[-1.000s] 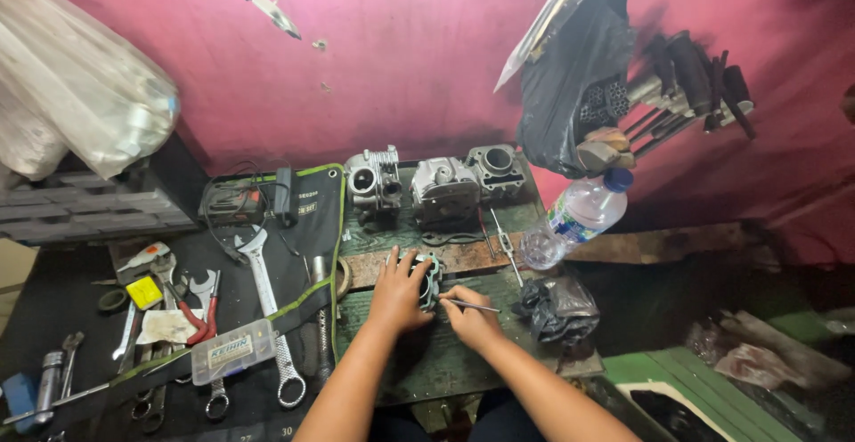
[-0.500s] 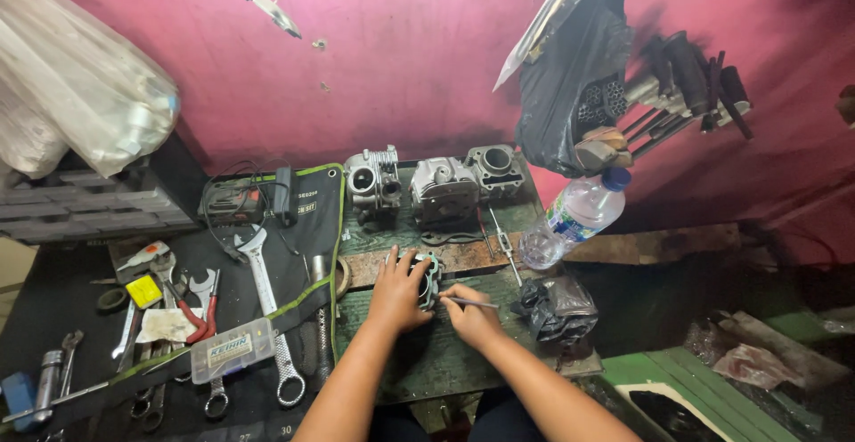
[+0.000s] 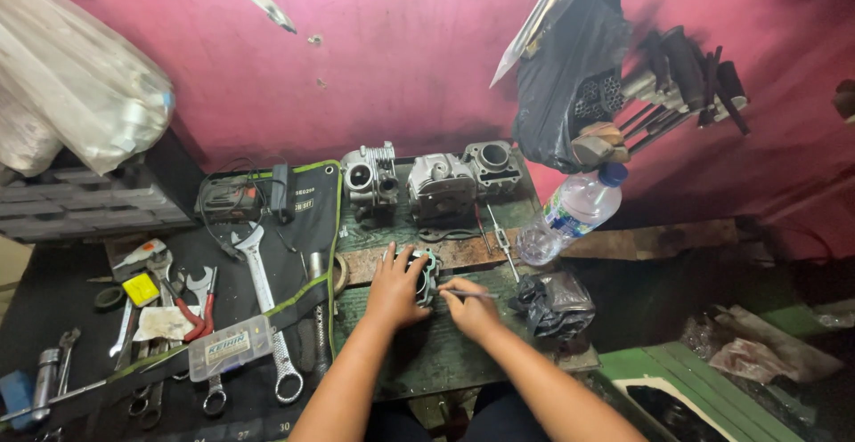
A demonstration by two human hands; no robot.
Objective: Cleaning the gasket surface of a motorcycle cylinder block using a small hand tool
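Almost nothing has shifted over the last second. Both hands sit where they were in the earlier views, bent over the same small part at the middle of the counter (image 3: 419, 362).

Left hand (image 3: 394, 289): fingers spread and curled over a small round metal part with a pale green gasket (image 3: 427, 275), pinning it against the wooden plank (image 3: 463, 253). It is grasping the part, same hold as before.

Right hand (image 3: 470, 308): closed in a pinch on a thin metal pick (image 3: 472, 294), which lies nearly level, its near end at the gasket's edge. Tip contact is too small to confirm.

Judgement: fine, fixed-position work on the gasket face is under way, with only tiny tool strokes, if any.

Around them:
- three engine castings (image 3: 436, 179) in a row at the back of the counter
- clear plastic bottle (image 3: 570, 215) tilted to the right
- crumpled black bag (image 3: 552, 304) just beside the right hand
- large combination wrench (image 3: 267, 308) on the dark tool mat (image 3: 294, 255), left, well apart from the hands
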